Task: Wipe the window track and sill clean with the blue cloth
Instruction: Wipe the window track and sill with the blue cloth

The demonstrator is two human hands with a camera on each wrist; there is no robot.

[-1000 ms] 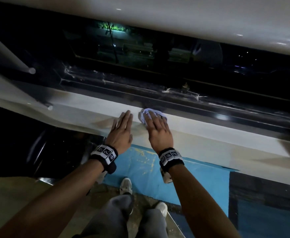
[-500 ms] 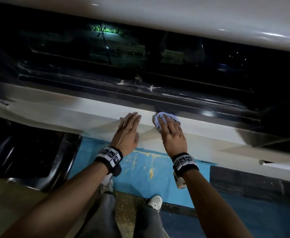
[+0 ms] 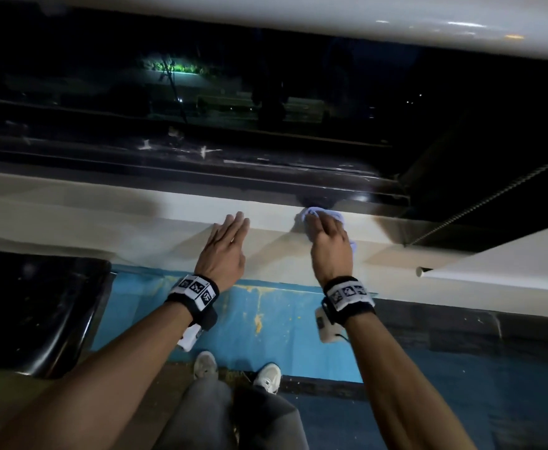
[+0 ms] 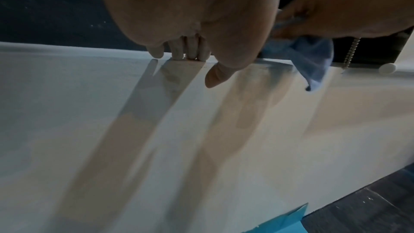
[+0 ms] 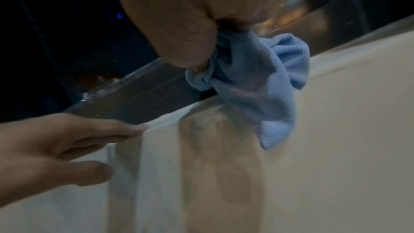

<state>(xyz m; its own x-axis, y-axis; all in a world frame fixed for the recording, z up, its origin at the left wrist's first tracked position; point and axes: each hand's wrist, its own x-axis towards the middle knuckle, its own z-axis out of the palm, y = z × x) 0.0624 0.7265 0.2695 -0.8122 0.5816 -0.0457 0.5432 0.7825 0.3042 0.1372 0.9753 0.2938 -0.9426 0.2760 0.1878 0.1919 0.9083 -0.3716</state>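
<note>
The blue cloth lies bunched on the white sill, right at the edge of the dark window track. My right hand covers the cloth and grips it, with folds spilling out under the palm. My left hand rests flat on the sill's front face, a hand's width to the left, fingers straight with their tips at the sill edge. The left wrist view shows the cloth hanging over the sill edge. The track carries pale smears and specks.
A blind's bottom bar with a white end cap juts in from the right, and its bead chain runs diagonally above. Blue film covers the wall below the sill. A black chair-like object stands at lower left. My shoes are on the floor.
Both hands have slid to the right along the sill, the right one carrying the cloth further so the gap between them widened. The blind bar and chain came into view at right.
</note>
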